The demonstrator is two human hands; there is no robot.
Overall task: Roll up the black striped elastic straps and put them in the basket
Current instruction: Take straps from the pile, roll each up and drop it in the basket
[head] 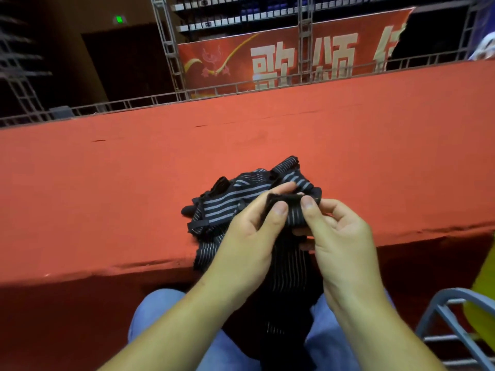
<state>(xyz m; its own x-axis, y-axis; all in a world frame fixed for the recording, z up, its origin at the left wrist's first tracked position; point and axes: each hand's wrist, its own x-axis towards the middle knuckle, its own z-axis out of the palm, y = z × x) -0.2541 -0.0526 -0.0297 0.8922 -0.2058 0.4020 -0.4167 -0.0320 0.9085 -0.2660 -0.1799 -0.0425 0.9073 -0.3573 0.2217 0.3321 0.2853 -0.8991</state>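
A heap of black elastic straps with grey stripes (235, 199) lies on the red-covered ledge (107, 196) near its front edge. One strap (293, 214) is held up over the edge; its loose length hangs down between my knees. My left hand (249, 236) pinches the strap's top end between thumb and fingers. My right hand (337, 231) pinches the same end from the right, thumb on top. The end looks folded or partly rolled. A grey wire basket (455, 322) shows at the lower right.
The red ledge runs wide to the left, right and far side. Behind it stand metal truss frames (171, 49) and a red banner (267, 60). A yellow object (482, 290) sits by the basket. My blue-jeaned legs (155, 317) are below the ledge.
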